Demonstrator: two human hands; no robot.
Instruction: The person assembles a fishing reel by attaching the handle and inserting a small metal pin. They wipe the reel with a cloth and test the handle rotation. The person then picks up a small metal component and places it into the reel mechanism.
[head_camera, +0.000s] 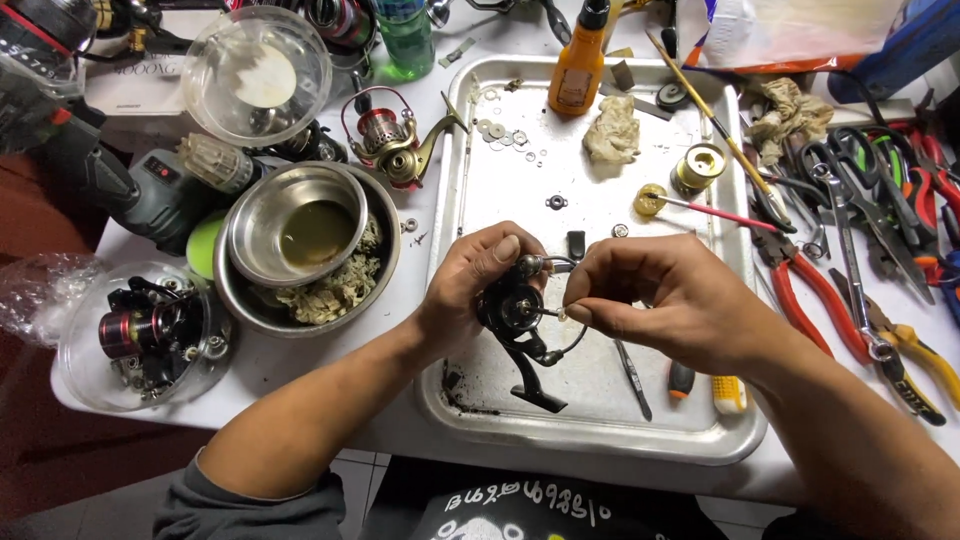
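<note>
Presently, over the tray (745, 300), the left hand (470, 285) grips the black reel body (512, 312) while the right hand (660, 295) fingertips pinch a small washer (563, 314) at its shaft, an assembly step apparently requiring precise alignment next.

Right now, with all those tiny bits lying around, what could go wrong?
1. The right hand pinches a tiny ring at the shaft of the black fishing reel held by the left hand. It could slip and get lost.
2. Small washers lie loose on the metal tray. A bumped tray might scatter them.
3. The orange bottle stands upright at the tray's far end. A reaching arm might tip it.
</note>
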